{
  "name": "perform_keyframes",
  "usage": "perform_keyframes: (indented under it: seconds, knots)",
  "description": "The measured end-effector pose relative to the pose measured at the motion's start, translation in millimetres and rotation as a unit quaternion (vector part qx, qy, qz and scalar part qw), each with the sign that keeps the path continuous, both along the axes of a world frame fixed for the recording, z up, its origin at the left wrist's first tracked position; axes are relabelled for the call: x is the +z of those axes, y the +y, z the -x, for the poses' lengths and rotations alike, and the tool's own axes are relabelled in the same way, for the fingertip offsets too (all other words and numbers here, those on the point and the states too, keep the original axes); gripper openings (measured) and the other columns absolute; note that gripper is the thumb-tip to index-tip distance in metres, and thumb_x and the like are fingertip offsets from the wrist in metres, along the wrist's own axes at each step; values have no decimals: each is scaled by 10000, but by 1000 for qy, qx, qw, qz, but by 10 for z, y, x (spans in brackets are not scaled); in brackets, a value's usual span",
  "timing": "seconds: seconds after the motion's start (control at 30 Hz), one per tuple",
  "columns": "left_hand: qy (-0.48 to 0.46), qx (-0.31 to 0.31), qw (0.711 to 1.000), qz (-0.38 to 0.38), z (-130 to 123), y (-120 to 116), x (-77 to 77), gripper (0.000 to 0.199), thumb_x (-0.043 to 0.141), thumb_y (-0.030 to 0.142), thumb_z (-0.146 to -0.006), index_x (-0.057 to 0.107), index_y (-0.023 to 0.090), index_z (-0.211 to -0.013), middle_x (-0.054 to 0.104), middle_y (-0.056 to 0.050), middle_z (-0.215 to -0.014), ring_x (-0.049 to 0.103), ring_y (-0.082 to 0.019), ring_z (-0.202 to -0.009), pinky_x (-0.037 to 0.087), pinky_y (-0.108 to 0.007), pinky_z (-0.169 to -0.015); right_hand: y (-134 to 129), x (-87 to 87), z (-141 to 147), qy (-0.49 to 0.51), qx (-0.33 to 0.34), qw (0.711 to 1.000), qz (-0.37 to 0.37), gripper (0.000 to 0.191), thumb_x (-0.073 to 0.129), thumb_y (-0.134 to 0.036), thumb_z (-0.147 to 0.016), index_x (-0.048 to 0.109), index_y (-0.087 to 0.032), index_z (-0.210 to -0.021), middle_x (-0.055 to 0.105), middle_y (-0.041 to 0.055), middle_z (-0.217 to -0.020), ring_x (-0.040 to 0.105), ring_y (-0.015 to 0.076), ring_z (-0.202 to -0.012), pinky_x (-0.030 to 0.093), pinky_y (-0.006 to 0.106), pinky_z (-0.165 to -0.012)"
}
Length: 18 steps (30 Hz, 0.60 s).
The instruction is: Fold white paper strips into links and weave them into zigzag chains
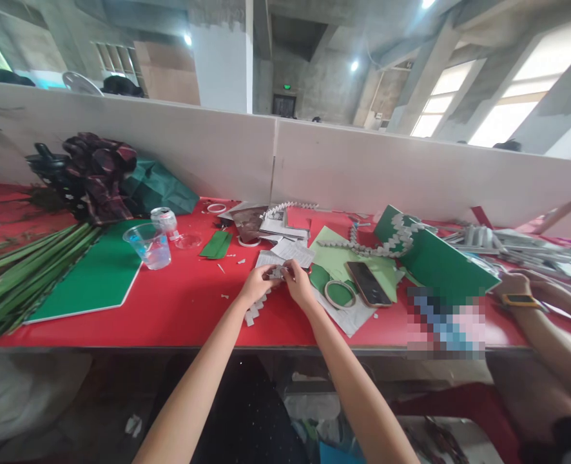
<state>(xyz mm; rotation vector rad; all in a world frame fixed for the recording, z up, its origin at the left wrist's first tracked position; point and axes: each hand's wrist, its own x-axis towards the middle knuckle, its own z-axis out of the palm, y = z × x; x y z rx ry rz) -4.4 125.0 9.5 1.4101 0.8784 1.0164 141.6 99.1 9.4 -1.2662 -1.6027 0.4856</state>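
A folded paper chain [252,314], grey-white and zigzag in shape, hangs down from between my hands over the red table [193,309]. My left hand [256,283] is closed on its upper end, fingers pinched from the left. From the right, my right hand [298,281] pinches the same end, thumb and fingertips close to the other hand. Just behind the hands lie printed paper sheets [292,252]. To the right, a roll of tape [340,294] and a dark phone [368,283] rest on papers. The fingertips partly hide the folded piece.
A plastic cup [153,248] and a can [164,220] stand left, near long green leaves [34,270]. Another paper chain [396,238] lies by a green board [440,261]. At the right edge are another person's hands [515,285]. A white partition [363,167] runs behind.
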Motion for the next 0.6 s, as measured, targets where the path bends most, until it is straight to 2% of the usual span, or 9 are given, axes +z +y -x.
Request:
perform_keyframes:
  seconds: [0.2,0.47,0.6]
  knots:
    - [11,-18,999,26,11,-33,36,452,746,203,-635,625,142,-1066,677,-44,-799,644,-178,-732,518,-285,-669,47,-83,19,-49,-23,998,-7,107,366,-261,-866,446,-211,-915,576,53,-853,538,199,-784,418,322,-722]
    - [-22,-49,996,64,66,-89,116,383,727,224,-652,609,198,-1015,670,-54,-1004,658,-174,-806,513,-266,-684,38,-55,-8,-54,0,998,-28,97,335,-241,-886,423,-214,-916,552,46,-859,514,185,-784,416,317,-740]
    - [-31,-62,993,91,97,-116,182,378,744,275,-641,612,214,-990,672,-42,-1000,651,-188,-869,513,-263,-707,29,-47,-7,-38,9,999,-22,85,338,-257,-892,413,-221,-905,529,24,-815,506,178,-754,410,304,-718]
